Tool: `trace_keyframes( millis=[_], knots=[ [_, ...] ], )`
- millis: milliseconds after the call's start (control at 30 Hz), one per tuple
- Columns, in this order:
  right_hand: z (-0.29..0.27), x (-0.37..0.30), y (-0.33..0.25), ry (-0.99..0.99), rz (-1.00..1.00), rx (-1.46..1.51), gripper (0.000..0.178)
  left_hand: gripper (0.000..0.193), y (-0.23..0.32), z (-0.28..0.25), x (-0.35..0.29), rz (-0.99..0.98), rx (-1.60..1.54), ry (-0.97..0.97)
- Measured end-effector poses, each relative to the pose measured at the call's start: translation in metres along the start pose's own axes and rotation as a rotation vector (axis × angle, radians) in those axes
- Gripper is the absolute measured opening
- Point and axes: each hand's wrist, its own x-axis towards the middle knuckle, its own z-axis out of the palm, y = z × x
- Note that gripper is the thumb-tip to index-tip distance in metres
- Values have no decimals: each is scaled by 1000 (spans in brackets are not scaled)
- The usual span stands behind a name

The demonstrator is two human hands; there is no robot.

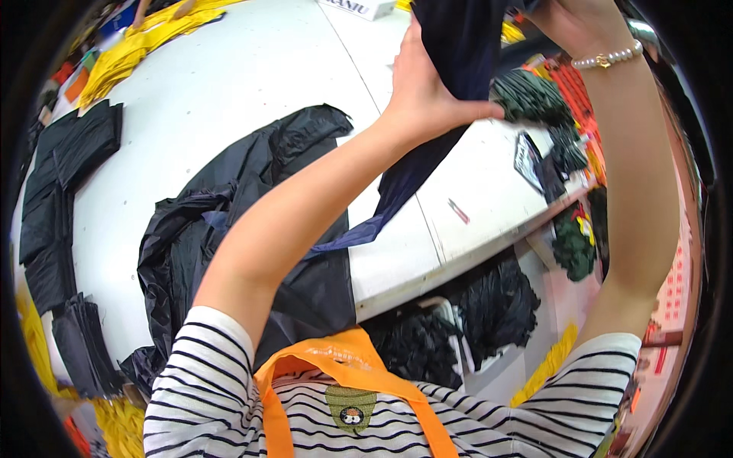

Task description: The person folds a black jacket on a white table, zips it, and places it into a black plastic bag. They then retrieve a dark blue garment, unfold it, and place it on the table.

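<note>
Raised at the top of the view, my left hand (427, 88) holds a long dark navy cloth (466, 46), its thumb across the front of the fabric. The cloth hangs down past my left wrist, and its narrow lower end trails toward the table behind my forearm. Higher and to the right, my right hand (569, 27) is beside the cloth's upper part; its fingers run out of the frame, so their grip is hidden. Under my left forearm, a crumpled black thin-fabric piece (252, 160) is spread over the white table (290, 61) and hangs off its near edge.
Folded black fabric (57, 183) lies along the left, with yellow cloth (145, 46) at the far left. Small snips (458, 211) lie right of centre. Dark green bundles (531, 95) sit at the right. Black fabric heaps (496, 305) are below the table edge.
</note>
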Motion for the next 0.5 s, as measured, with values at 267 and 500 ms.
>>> trace_keyframes(
  millis=[267,500],
  knots=[
    [-135,-8,81,219,-207,237,25,18,-94,-16,28,-675,-362,208],
    [-98,-36,284,-496,304,-384,112,23,-63,-15,66,-984,-905,558]
  ],
)
